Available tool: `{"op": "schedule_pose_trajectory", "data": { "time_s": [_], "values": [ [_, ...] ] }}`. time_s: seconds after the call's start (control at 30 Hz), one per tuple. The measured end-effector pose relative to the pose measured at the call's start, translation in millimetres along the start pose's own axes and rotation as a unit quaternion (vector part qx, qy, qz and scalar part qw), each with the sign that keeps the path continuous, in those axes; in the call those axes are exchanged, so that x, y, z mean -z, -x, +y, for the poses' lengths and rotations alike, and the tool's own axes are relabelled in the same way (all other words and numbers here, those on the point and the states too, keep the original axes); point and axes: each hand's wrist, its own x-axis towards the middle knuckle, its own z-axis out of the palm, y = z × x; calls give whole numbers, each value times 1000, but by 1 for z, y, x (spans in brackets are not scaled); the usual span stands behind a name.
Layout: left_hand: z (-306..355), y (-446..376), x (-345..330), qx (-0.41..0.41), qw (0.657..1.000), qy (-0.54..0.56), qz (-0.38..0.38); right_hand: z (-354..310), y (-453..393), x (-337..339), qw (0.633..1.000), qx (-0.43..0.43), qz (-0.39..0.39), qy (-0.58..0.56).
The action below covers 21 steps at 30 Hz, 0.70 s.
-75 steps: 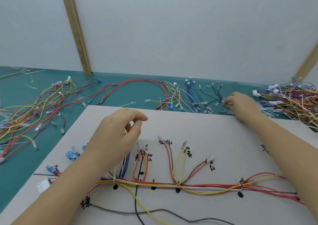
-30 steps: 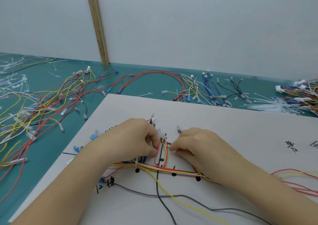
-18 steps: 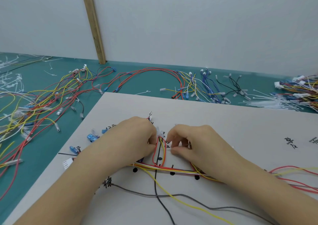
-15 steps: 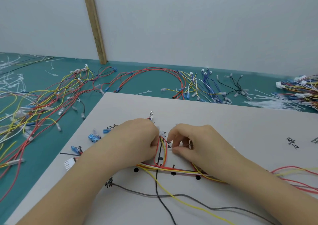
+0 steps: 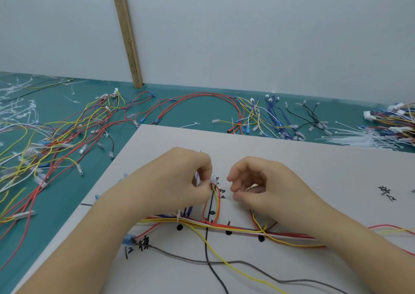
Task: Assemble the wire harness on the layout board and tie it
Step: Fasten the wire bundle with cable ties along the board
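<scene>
The white layout board (image 5: 280,156) carries a wire harness (image 5: 235,228) of red, yellow, white and black wires along black marker dots. A short branch of red, yellow and black wires (image 5: 213,201) rises from the trunk. My left hand (image 5: 177,181) pinches the top of this branch beside its clear terminals. My right hand (image 5: 262,185) pinches the tail of a thin white cable tie (image 5: 226,196) that runs to the branch. Another white tie (image 5: 178,216) sits tight on the trunk below my left hand.
Loose coloured wires (image 5: 56,136) cover the green table on the left and along the back (image 5: 258,116). A pile of white cable ties (image 5: 363,137) lies at the back right, next to more harnesses (image 5: 395,118). A wooden post (image 5: 126,33) leans on the wall.
My right hand came back from the cable tie pile at the far right to the branch. Since half a second ago it has drawn away to the right with the tie's tail.
</scene>
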Motion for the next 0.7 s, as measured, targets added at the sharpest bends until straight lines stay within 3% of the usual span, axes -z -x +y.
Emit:
{"op": "schedule_pose_trajectory", "data": {
  "time_s": [0.3,0.7],
  "values": [
    [2,-7,-12,33,987,158,1,6,-4,-9,990,-12,25,-138],
    [2,-5,-14,39,989,140,15,6,-5,-9,972,-32,33,-229]
  ]
}}
